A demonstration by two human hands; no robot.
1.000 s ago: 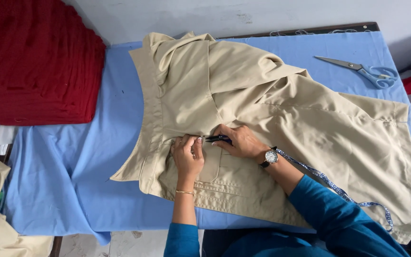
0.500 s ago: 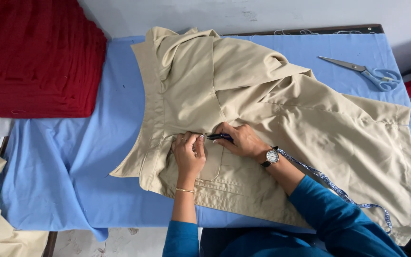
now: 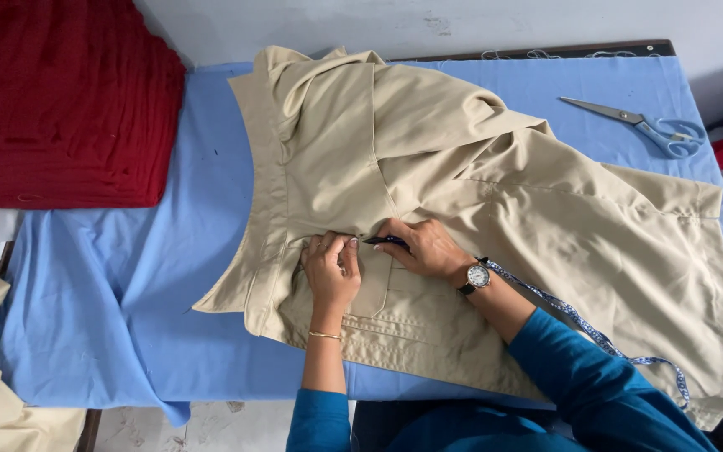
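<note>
Right hand (image 3: 425, 248) pinches dark pen (image 3: 382, 240) on smooth beige garment (image 3: 495, 209).

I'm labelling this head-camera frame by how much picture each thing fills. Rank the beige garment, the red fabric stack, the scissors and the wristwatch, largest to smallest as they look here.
1. Beige garment
2. Red fabric stack, cut off by the frame edge
3. Scissors
4. Wristwatch

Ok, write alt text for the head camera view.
Two hands press on a beige garment spread over a blue-covered table: the left hand lies flat, the right hand holds a small dark tool. Scissors lie at the far right, red fabric at the far left.
</note>
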